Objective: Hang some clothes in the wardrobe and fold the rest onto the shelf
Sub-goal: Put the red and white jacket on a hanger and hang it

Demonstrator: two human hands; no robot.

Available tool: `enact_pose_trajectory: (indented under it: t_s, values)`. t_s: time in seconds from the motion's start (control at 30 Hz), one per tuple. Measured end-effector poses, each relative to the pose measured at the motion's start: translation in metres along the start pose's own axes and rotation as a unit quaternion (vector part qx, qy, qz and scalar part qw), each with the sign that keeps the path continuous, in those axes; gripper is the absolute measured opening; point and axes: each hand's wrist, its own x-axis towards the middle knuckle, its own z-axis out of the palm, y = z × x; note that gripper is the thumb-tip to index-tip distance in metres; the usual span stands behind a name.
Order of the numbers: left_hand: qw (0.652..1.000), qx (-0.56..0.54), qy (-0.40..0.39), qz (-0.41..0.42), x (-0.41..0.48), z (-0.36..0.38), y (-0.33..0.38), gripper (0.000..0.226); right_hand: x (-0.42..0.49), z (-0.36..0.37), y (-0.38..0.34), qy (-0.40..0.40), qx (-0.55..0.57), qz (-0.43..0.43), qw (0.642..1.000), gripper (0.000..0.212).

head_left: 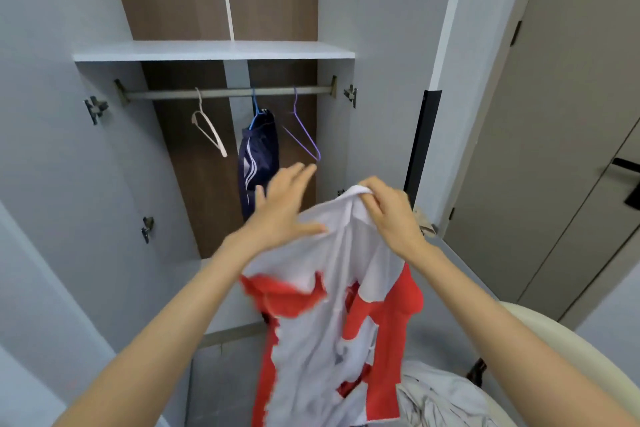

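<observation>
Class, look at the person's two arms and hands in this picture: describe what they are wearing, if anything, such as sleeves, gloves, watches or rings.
Both forearms are bare up to the frame edge: no sleeves show. The left hand and right hand wear no gloves, and no watch, bracelet or ring is visible, though motion blur softens fine detail.

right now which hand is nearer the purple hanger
Left. The left hand is open with its fingertips just below the purple hanger. The right hand sits lower and further right, pinching the top of the shirt.

The red-and-white garment (332, 322) is motion-blurred, its hem cut off by the bottom edge.
</observation>
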Motion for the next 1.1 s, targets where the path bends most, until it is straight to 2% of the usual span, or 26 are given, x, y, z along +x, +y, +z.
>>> enact_pose_trajectory:
  t_s: [0.03,0.07,0.17,0.23,0.3,0.37,0.43,0.57,0.67,0.73,0.8,0.87,0.93,1.0,1.1]
  values:
    - [0.999,-0.03,-0.015,0.033,-0.003,0.012,0.008,0.099,0.006,0.003,-0.01,-0.037,0.002,-0.023,0.999,0.014]
    - [0.997,-0.059,-0.013,0.052,-0.004,0.022,0.014,0.086,0.01,0.005,-0.018,-0.056,0.009,-0.035,0.998,0.014]
    - [0.991,-0.117,0.043,0.054,-0.004,0.033,0.016,0.025,0.015,0.002,-0.025,-0.017,0.055,-0.034,0.998,0.015]
    - [0.979,-0.185,0.077,0.04,-0.003,0.028,0.014,0.011,0.014,-0.006,-0.019,-0.01,0.03,-0.027,0.999,0.012]
    - [0.969,-0.21,0.113,0.059,0.0,0.016,0.015,0.018,0.005,-0.008,-0.005,-0.019,-0.038,0.002,0.999,0.005]
    - [0.962,-0.227,0.133,0.076,0.004,0.005,0.016,0.021,-0.016,0.0,0.013,-0.002,-0.063,0.044,0.997,0.009]
    - [0.952,-0.255,0.147,0.083,0.01,-0.003,0.016,0.018,-0.04,0.014,0.028,0.008,-0.027,0.084,0.996,0.009]
    - [0.948,-0.269,0.136,0.102,0.012,-0.011,0.022,0.013,-0.067,0.045,0.03,-0.027,-0.004,0.078,0.997,0.035]
    - [0.942,-0.28,0.156,0.099,0.009,-0.014,0.027,0.015,-0.08,0.061,0.033,-0.056,0.048,0.098,0.992,0.031]
    - [0.93,-0.301,0.192,0.085,0.008,-0.018,0.024,0.018,-0.088,0.067,0.041,-0.066,0.053,0.13,0.988,0.034]
    - [0.915,-0.316,0.245,0.045,0.007,-0.021,0.013,0.017,-0.084,0.063,0.042,-0.013,0.067,0.172,0.983,0.035]
    - [0.914,-0.288,0.284,-0.027,0.004,-0.023,-0.005,0.012,-0.066,0.046,0.034,0.034,0.084,0.179,0.98,0.038]
    - [0.941,-0.207,0.251,-0.099,-0.002,-0.024,-0.026,0.013,-0.042,0.023,0.019,-0.013,0.07,0.132,0.989,0.036]
    - [0.973,-0.112,0.166,-0.117,-0.008,-0.021,-0.038,0.038,-0.019,0.004,-0.001,-0.069,0.049,0.075,0.994,0.032]
    - [0.998,-0.057,0.033,0.012,-0.016,-0.01,-0.025,0.082,0.008,-0.003,-0.029,-0.124,0.039,-0.008,0.991,0.017]
